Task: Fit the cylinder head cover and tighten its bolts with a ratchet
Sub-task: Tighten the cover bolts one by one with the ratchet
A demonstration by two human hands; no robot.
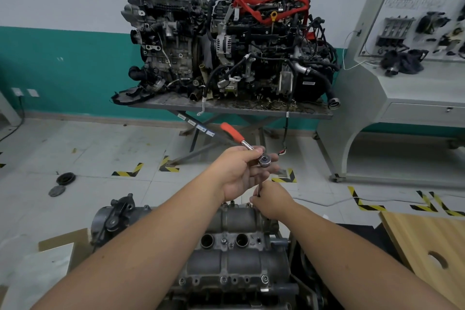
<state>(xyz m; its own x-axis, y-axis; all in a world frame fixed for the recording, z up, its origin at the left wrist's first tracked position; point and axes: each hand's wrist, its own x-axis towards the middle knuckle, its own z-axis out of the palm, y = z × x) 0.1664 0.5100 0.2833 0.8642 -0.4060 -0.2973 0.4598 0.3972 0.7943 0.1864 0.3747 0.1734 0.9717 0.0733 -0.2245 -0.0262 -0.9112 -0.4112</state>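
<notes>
The grey cylinder head cover lies on the engine at the bottom centre, with two round plug wells and several bolts showing. My left hand holds the head of a ratchet above the cover's far end; its red handle points up and to the left. A thin extension bar runs down from the ratchet head. My right hand grips the lower part of that bar right at the cover's far edge. The bar's tip is hidden behind my right hand.
Two engines stand on a metal table against the far wall. A grey training console is at the right. A wooden board lies at the lower right, cardboard at the lower left. Round black parts lie on the tiled floor.
</notes>
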